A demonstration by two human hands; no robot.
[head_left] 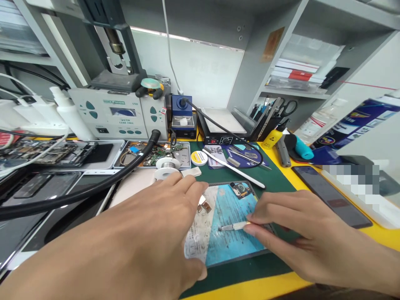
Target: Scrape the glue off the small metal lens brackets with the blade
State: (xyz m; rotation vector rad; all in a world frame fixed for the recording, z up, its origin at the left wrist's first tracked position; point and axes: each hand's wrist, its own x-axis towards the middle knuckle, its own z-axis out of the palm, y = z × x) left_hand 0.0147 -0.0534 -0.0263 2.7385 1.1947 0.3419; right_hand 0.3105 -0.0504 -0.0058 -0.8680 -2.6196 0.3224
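Note:
In the head view a worn blue and white mat or board (237, 246) lies at an angle on the green cutting mat (215, 280). My right hand (290, 233) pinches a slim, whitish blade-like tool (233, 226) between thumb and fingertips; its flat grey tip points left, over the scratched blue area. I cannot tell its exact kind. My left hand (162, 221) is spread at the board's left side, thumb apart from the fingers, nothing visible between them. Close to its fingertips lie small shiny metal pieces (204, 206). A small camera-like phone part (241, 190) rests at the board's far corner.
Behind stand a hot-air station (109, 114), a soldering iron stand (184, 118) and a heating plate (228, 125). A solder spool (168, 165), a round tin (199, 157) and a white-handled tool (234, 168) lie beyond the board. A black hose (125, 173) crosses the left; a phone (331, 196) lies right.

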